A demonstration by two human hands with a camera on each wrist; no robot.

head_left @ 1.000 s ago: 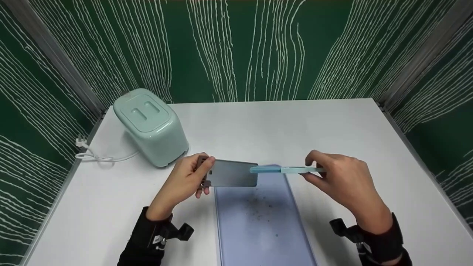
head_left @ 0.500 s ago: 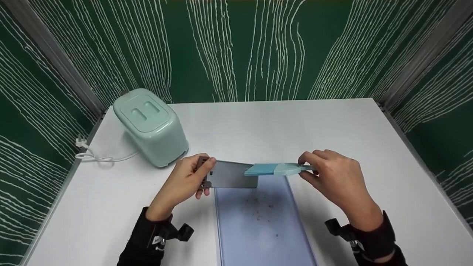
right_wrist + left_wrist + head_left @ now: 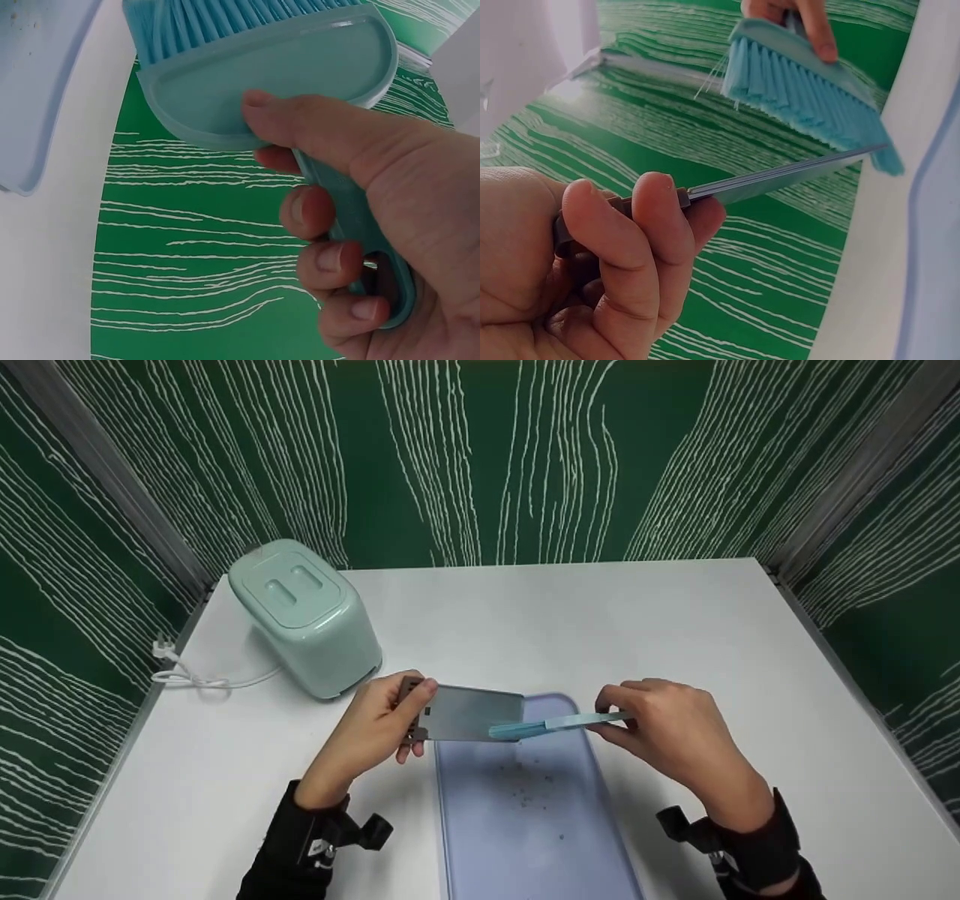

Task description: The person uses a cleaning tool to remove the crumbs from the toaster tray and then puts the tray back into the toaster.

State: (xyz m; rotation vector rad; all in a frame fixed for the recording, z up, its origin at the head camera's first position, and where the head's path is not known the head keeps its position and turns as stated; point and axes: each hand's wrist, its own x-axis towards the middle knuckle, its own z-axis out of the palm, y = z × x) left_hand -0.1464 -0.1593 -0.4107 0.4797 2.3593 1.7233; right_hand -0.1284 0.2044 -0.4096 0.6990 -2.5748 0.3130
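My left hand (image 3: 367, 731) pinches a flat grey metal crumb tray (image 3: 469, 712) at its left end, thumb on top. My right hand (image 3: 675, 727) grips a small light-blue hand brush (image 3: 574, 721), the fingers wrapped round its handle and the thumb on its head in the right wrist view. Blue bristles (image 3: 795, 94) reach the tray's free end in the left wrist view. Both tools are above a lilac tray (image 3: 517, 855) with dark crumbs (image 3: 525, 787) scattered on it.
A mint-green toaster (image 3: 330, 637) with a lid on top stands at the back left of the white table (image 3: 675, 615). Its white cord (image 3: 217, 682) and plug (image 3: 163, 647) lie to its left. Green walls with white lines enclose the table.
My right hand has moved left and slightly nearer. The brush has turned from side to side and dropped towards the crumb tray's near right corner. My left hand stays almost still.
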